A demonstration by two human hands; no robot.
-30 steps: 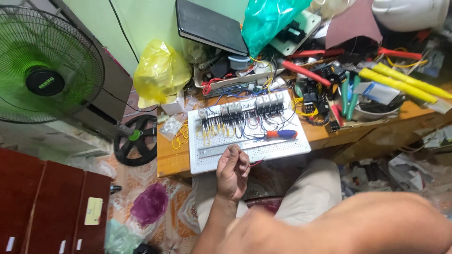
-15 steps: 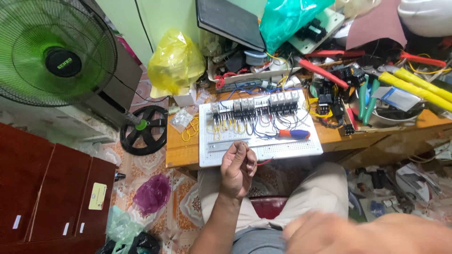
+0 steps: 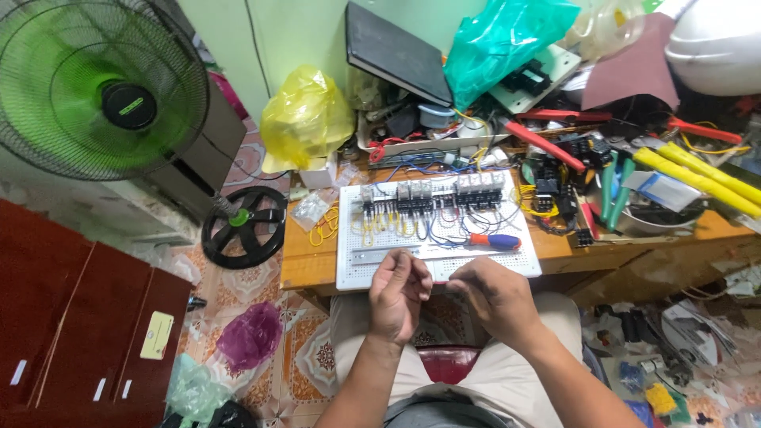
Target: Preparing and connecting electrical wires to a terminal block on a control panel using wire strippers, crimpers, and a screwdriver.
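Illumination: bright, even, diffuse; source direction cannot be told. Colours saturated, notably the yellow bag (image 3: 307, 119) and the teal bag (image 3: 507, 43).

Shadows: soft and faint. A dim zone lies under the bench (image 3: 305, 265) edge, above the lap. No hard cast shadows on the white perforated panel (image 3: 353, 269).

Glare: mild sheen on the teal bag and on the white rounded object (image 3: 713, 47) at upper right. Panel near clipping but holes readable.

Sharpness: centre crisp. Left hand (image 3: 399, 295) and right hand (image 3: 491, 297) slightly soft at the fingertips.

Distortion: wide-angle bowing; fan (image 3: 103, 87) and wooden cabinet (image 3: 71, 317) lean outward at the left edge.
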